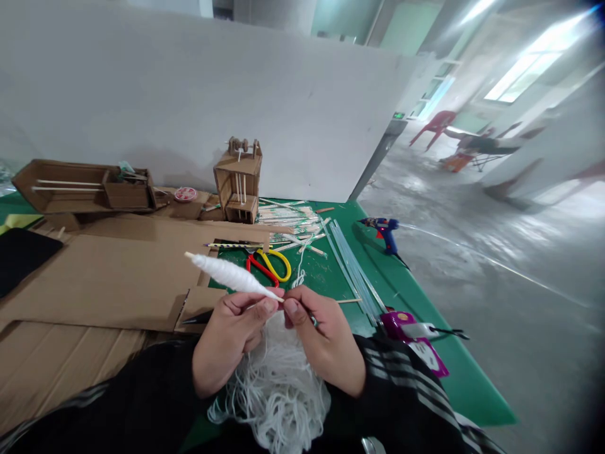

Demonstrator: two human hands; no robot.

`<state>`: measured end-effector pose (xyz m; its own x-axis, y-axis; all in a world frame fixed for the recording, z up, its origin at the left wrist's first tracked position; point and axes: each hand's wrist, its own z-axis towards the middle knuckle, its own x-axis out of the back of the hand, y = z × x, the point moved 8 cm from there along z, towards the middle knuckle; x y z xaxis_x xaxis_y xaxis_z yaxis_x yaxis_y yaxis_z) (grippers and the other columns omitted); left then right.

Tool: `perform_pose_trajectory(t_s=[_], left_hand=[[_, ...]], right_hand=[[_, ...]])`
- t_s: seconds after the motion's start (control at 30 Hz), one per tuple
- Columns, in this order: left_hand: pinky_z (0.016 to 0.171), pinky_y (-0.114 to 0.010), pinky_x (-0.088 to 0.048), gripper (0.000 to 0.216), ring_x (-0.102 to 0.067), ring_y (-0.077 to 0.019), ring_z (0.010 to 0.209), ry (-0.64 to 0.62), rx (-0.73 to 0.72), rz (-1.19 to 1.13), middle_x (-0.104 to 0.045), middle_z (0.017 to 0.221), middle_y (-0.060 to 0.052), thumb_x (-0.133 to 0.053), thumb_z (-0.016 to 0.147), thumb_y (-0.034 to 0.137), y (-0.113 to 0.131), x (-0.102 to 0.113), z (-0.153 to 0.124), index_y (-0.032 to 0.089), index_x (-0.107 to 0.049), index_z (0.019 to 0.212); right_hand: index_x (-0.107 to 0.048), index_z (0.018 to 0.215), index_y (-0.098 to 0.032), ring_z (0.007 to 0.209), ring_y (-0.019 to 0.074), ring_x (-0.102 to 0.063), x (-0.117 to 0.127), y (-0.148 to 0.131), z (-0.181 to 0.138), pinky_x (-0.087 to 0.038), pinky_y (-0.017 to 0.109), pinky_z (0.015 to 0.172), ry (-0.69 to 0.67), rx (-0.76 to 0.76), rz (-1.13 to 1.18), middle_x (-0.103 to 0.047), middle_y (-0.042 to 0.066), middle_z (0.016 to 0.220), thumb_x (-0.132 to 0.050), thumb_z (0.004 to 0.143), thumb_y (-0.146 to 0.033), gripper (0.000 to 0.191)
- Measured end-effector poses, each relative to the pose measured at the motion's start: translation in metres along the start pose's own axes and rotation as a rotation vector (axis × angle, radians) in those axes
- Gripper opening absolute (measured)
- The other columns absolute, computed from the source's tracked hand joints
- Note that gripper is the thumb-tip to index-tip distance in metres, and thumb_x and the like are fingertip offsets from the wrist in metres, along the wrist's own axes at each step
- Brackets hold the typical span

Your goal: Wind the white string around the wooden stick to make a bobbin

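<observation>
A thin wooden stick wound with white yarn (230, 275) slants up to the left, thickest in its middle, with a bare tip at the far end. My left hand (231, 334) pinches its lower part between thumb and fingers. Close beside it, the thumb and fingers of my right hand (321, 334) are pressed together at the stick's lower end; whether they also grip a strand is hidden. Below both hands lies a loose heap of white yarn (283, 391). Just beyond them are scissors (268, 267) with one red and one yellow handle.
Cardboard sheets (118, 271) cover the left side. Two cardboard box models (239, 183) stand by the white partition (227, 82). Sticks (288, 221), clear glue rods (347, 258), a blue glue gun (385, 232) and a purple-and-white item (411, 337) lie on the green tabletop (472, 391).
</observation>
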<state>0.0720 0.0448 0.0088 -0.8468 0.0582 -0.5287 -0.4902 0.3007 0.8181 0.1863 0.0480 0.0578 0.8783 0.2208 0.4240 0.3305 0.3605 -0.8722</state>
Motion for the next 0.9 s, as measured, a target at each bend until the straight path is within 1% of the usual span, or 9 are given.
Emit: perform_pose_trajectory(t_s=[0.07,0.1,0.17,0.27,0.37,0.47,0.63,0.8,0.9], left_hand=[[0.037,-0.015,-0.014,0.026,-0.016,-0.0022,0.041,0.021,-0.037,0.078,-0.034,0.046,0.010,-0.079,0.072,0.039,0.000,0.003,0.001,0.018,-0.079,0.087],[0.037,-0.015,-0.015,0.026,-0.018,-0.0025,0.042,0.025,-0.058,0.119,-0.035,0.046,0.009,-0.079,0.072,0.039,0.001,0.004,0.001,0.017,-0.079,0.087],[0.038,-0.015,-0.017,0.023,-0.021,-0.0032,0.043,0.023,-0.095,0.193,-0.040,0.047,0.008,-0.078,0.074,0.037,0.001,0.006,0.000,0.018,-0.080,0.087],[0.038,-0.016,-0.020,0.020,-0.025,-0.0042,0.044,0.021,-0.113,0.265,-0.044,0.047,0.006,-0.077,0.075,0.036,0.001,0.007,-0.003,0.021,-0.080,0.087],[0.038,-0.018,-0.020,0.018,-0.026,-0.0051,0.042,0.022,-0.121,0.289,-0.044,0.044,0.006,-0.078,0.074,0.036,0.002,0.007,-0.005,0.020,-0.081,0.082],[0.037,-0.019,-0.020,0.018,-0.026,-0.0056,0.041,0.016,-0.114,0.277,-0.043,0.040,0.006,-0.079,0.072,0.036,0.002,0.005,-0.005,0.020,-0.081,0.080],[0.039,-0.020,-0.022,0.020,-0.028,-0.0059,0.039,0.004,-0.093,0.242,-0.044,0.039,0.006,-0.079,0.071,0.037,0.000,0.005,-0.005,0.020,-0.081,0.082],[0.039,-0.019,-0.022,0.018,-0.024,-0.0045,0.041,-0.028,-0.093,0.210,-0.043,0.042,0.008,-0.079,0.073,0.035,-0.002,0.005,-0.005,0.021,-0.081,0.084],[0.039,-0.018,-0.020,0.019,-0.023,-0.0039,0.042,-0.006,-0.097,0.209,-0.044,0.045,0.007,-0.079,0.072,0.035,-0.001,0.006,-0.004,0.019,-0.080,0.081]], right_hand=[[-0.056,0.081,-0.017,0.064,0.0122,-0.046,0.001,-0.003,0.002,-0.035,0.024,0.060,-0.002,-0.026,0.056,-0.054,0.000,0.071,-0.044,0.096,-0.032,0.024],[-0.056,0.083,-0.017,0.064,0.0121,-0.046,0.001,-0.003,0.002,-0.035,0.024,0.059,-0.012,-0.053,0.115,-0.054,0.000,0.072,-0.046,0.095,-0.032,0.022],[-0.053,0.084,-0.017,0.060,0.0106,-0.040,-0.003,-0.002,0.003,-0.032,0.023,0.054,-0.066,-0.130,0.288,-0.049,-0.002,0.069,-0.050,0.093,-0.034,0.020],[-0.046,0.076,-0.019,0.049,0.0071,-0.026,-0.013,0.001,0.003,-0.022,0.021,0.046,-0.169,-0.232,0.594,-0.036,-0.008,0.060,-0.058,0.089,-0.040,0.027],[-0.043,0.072,-0.020,0.044,0.0056,-0.019,-0.018,0.004,0.002,-0.015,0.021,0.043,-0.200,-0.281,0.769,-0.031,-0.010,0.054,-0.064,0.085,-0.042,0.032],[-0.041,0.070,-0.020,0.044,0.0050,-0.018,-0.021,0.007,0.003,-0.011,0.020,0.041,-0.202,-0.301,0.842,-0.032,-0.011,0.053,-0.067,0.083,-0.040,0.035],[-0.041,0.068,-0.019,0.044,0.0037,-0.018,-0.022,0.007,0.004,-0.010,0.019,0.040,-0.187,-0.288,0.921,-0.036,-0.009,0.058,-0.069,0.083,-0.034,0.035],[-0.041,0.069,-0.019,0.044,0.0037,-0.016,-0.022,0.012,0.001,-0.009,0.019,0.040,-0.159,-0.310,0.888,-0.033,-0.010,0.054,-0.069,0.083,-0.037,0.036],[-0.042,0.070,-0.020,0.042,0.0039,-0.016,-0.023,0.015,0.000,-0.011,0.019,0.040,-0.172,-0.326,0.860,-0.031,-0.012,0.051,-0.068,0.083,-0.041,0.036]])
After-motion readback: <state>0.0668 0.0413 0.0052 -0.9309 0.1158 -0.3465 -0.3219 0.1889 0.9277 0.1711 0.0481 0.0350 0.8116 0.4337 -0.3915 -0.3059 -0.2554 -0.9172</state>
